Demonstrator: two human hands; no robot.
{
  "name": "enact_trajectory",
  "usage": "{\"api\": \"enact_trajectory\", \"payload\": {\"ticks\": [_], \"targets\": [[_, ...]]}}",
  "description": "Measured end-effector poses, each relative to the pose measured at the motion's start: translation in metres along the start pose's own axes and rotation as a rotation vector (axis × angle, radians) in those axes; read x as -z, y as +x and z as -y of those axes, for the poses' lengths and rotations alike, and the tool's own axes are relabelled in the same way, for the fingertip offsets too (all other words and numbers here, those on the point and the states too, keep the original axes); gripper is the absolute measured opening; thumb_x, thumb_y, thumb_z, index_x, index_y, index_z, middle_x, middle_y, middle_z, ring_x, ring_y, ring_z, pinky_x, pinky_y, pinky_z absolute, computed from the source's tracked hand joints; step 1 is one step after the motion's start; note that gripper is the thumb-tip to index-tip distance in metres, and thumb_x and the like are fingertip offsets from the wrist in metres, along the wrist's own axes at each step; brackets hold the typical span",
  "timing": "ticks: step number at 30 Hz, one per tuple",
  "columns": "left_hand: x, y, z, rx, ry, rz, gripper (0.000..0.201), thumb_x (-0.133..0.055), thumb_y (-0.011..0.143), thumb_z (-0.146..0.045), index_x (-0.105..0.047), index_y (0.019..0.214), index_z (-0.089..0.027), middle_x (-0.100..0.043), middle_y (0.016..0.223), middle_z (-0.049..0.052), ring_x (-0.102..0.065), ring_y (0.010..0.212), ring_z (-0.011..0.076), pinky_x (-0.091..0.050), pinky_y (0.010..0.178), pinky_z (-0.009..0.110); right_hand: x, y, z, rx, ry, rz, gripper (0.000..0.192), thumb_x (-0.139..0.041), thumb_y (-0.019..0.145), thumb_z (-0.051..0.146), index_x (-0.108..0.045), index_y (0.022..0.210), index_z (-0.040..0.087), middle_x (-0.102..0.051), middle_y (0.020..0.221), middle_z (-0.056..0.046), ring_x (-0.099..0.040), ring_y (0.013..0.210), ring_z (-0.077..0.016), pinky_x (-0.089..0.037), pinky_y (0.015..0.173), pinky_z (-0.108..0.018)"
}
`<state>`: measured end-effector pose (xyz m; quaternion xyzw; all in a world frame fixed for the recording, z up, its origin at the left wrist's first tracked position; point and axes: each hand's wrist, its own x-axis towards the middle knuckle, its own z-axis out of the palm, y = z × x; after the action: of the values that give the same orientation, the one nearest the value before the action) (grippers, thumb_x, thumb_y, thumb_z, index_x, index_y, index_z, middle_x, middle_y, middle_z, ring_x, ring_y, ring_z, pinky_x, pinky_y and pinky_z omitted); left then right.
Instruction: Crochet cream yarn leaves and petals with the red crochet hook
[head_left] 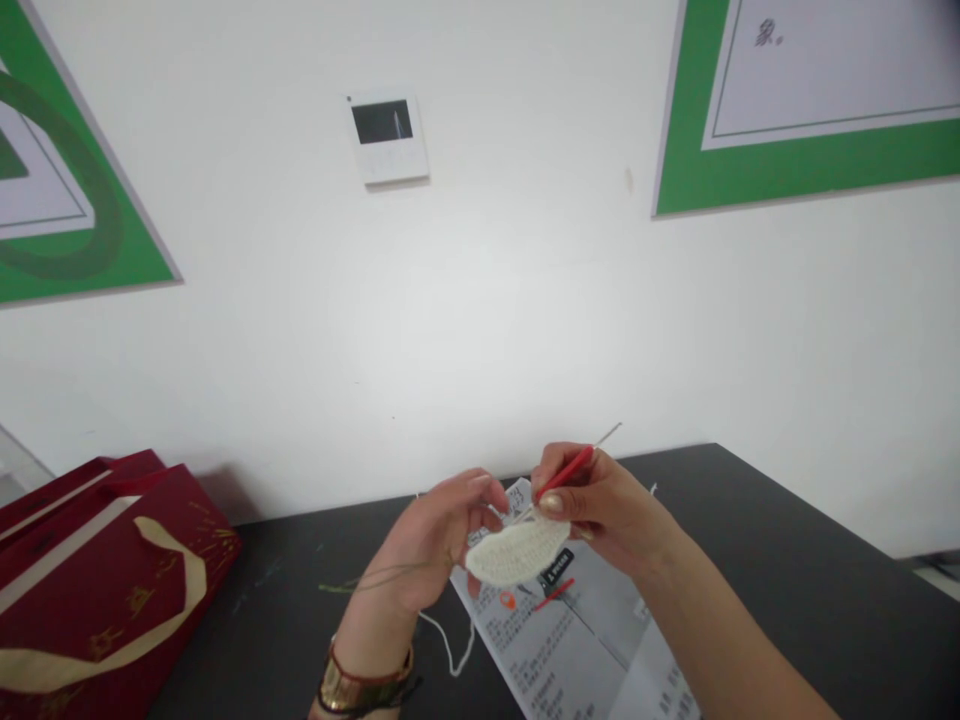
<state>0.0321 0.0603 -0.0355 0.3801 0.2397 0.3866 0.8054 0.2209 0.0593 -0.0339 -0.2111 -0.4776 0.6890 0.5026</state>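
Observation:
A cream crocheted piece [517,553] is held between my two hands above a printed sheet. My left hand [442,530] has its fingers curled round the left end of the piece. In my right hand [600,505] a crochet hook with a red handle [568,472] is pinched between thumb and fingers. One thin metal end of it points up to the right; the other slants down to the upper edge of the crochet. White yarn [454,665] hangs in a loop below my left hand. A thin greenish strand crosses my left wrist.
The printed sheet [555,650] lies on a dark table [780,560]. Dark red gift bags [142,590] with a cream ribbon stand at the left. Behind the table rises a white wall with a small screen panel [386,137] and green-framed posters [810,170].

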Motion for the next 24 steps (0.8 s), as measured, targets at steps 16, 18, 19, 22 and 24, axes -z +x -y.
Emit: {"api": "enact_trajectory", "payload": {"ticks": [16, 18, 19, 22, 24], "targets": [[-0.026, -0.003, 0.008, -0.185, -0.514, 0.062, 0.045, -0.039, 0.091, -0.049, -0.064, 0.084, -0.012, -0.061, 0.084, 0.012, -0.061, 0.067, 0.0158, -0.05, 0.053, 0.024, -0.001, -0.004, 0.004, -0.004, -0.063, -0.006, 0.024, -0.088, 0.057, 0.024, -0.066, 0.062, 0.015, -0.052, 0.043, 0.007, -0.03, 0.036, -0.002, -0.015, 0.036, -0.019], [-0.019, -0.006, 0.002, -0.289, -0.577, 0.084, 0.038, -0.041, 0.091, -0.044, -0.064, 0.083, -0.015, -0.062, 0.082, 0.008, -0.06, 0.064, 0.0109, -0.045, 0.045, 0.015, 0.0, -0.004, 0.004, -0.016, -0.063, 0.007, 0.024, -0.089, 0.055, 0.023, -0.067, 0.061, 0.015, -0.055, 0.044, 0.006, -0.031, 0.036, -0.0022, -0.015, 0.036, -0.019], [-0.016, -0.009, -0.001, -0.355, -0.608, 0.097, 0.033, -0.043, 0.09, -0.043, -0.064, 0.081, -0.018, -0.063, 0.081, 0.006, -0.061, 0.065, 0.0089, -0.045, 0.046, 0.011, 0.0, -0.004, 0.003, -0.025, -0.063, 0.016, 0.023, -0.089, 0.054, 0.022, -0.068, 0.062, 0.015, -0.057, 0.045, 0.005, -0.032, 0.036, -0.0024, -0.016, 0.036, -0.019], [-0.015, -0.02, -0.01, -0.557, -0.584, 0.089, 0.024, -0.053, 0.084, -0.049, -0.068, 0.085, -0.031, -0.069, 0.101, -0.001, -0.064, 0.096, 0.0148, -0.053, 0.087, 0.027, -0.001, -0.003, 0.001, -0.049, -0.056, 0.044, 0.021, -0.089, 0.053, 0.018, -0.069, 0.062, 0.015, -0.059, 0.046, 0.004, -0.034, 0.036, -0.0027, -0.018, 0.037, -0.019], [-0.015, -0.026, -0.014, -0.805, -0.247, -0.037, 0.029, -0.055, 0.082, -0.054, -0.072, 0.095, -0.035, -0.064, 0.125, -0.002, -0.05, 0.123, 0.0265, -0.039, 0.105, 0.045, -0.002, -0.003, -0.001, -0.058, -0.043, 0.056, 0.021, -0.089, 0.052, 0.017, -0.07, 0.062, 0.015, -0.059, 0.046, 0.004, -0.035, 0.036, -0.0029, -0.019, 0.037, -0.019]]}}
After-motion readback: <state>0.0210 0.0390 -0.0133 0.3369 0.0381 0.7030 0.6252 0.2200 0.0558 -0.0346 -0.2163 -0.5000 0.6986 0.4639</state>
